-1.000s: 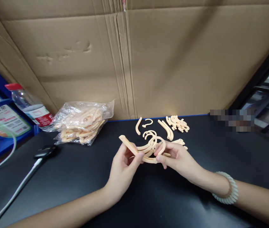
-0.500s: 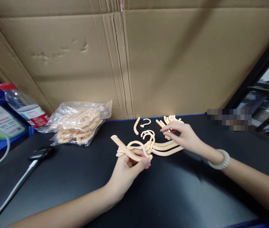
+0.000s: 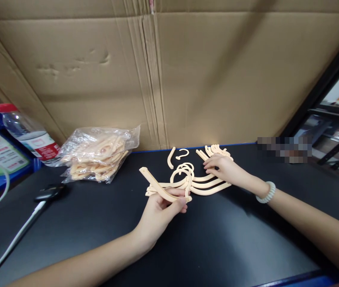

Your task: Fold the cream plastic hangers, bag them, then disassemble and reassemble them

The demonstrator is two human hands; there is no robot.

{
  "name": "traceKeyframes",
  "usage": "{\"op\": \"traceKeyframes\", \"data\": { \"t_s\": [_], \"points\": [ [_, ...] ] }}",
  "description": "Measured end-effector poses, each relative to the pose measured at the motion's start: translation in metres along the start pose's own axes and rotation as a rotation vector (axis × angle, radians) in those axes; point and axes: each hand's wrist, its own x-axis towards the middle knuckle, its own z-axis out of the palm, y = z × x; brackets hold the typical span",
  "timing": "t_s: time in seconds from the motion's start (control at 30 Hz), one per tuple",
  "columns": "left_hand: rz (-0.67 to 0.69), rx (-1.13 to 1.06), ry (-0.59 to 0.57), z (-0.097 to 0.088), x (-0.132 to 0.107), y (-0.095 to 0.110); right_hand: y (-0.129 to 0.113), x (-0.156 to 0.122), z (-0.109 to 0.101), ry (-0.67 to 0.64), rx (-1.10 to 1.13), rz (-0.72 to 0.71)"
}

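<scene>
My left hand (image 3: pixel 165 209) pinches a cream plastic hanger arm (image 3: pixel 154 184) with a curved hook (image 3: pixel 188 187) at its lower end. The hook stands up from the joint, and the arm slants up to the left. Behind that hand lie several joined hangers (image 3: pixel 211 185), their hooks partly overlapping. My right hand (image 3: pixel 223 167) is over the loose hanger arms (image 3: pixel 215 150) at the back, fingers bent down and apart, with nothing visible held in them. Part of that pile is hidden under the hand.
A single short arm (image 3: pixel 171 158) and a loose hook (image 3: pixel 182 154) lie near the cardboard wall (image 3: pixel 211 79). At left are a clear bag of hanger parts (image 3: pixel 97 153), a red-capped bottle (image 3: pixel 28 133) and a black plug with a white cable (image 3: pixel 50 192). Shelving (image 3: pixel 337 115) stands at right.
My right hand has lowered and moved slightly left onto the loose arms. In my left hand the hook has swung more upright against the arm; that hand barely moved.
</scene>
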Motion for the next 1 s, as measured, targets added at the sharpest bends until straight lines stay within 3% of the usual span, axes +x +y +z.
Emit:
{"op": "traceKeyframes", "data": {
  "t_s": [0.2,0.4,0.57,0.7,0.83,1.0],
  "points": [
    [0.001,-0.017,-0.006,0.001,-0.001,0.001,-0.009,0.001,-0.007,0.094,0.095,0.061],
    [-0.040,-0.048,-0.025,0.000,0.000,0.002,-0.040,-0.001,-0.019,0.441,0.651,0.309],
    [-0.041,-0.049,-0.014,0.000,0.001,0.003,-0.064,-0.004,-0.017,0.502,0.895,0.381],
    [-0.001,-0.038,-0.016,-0.001,0.001,0.004,-0.078,-0.010,-0.013,0.442,1.179,0.517],
    [0.032,-0.002,-0.019,-0.001,0.002,0.004,-0.090,-0.017,-0.005,0.193,1.430,0.559],
    [0.040,0.037,-0.009,-0.001,0.002,0.004,-0.101,-0.024,0.011,-0.039,1.393,0.479]
  ]
}}
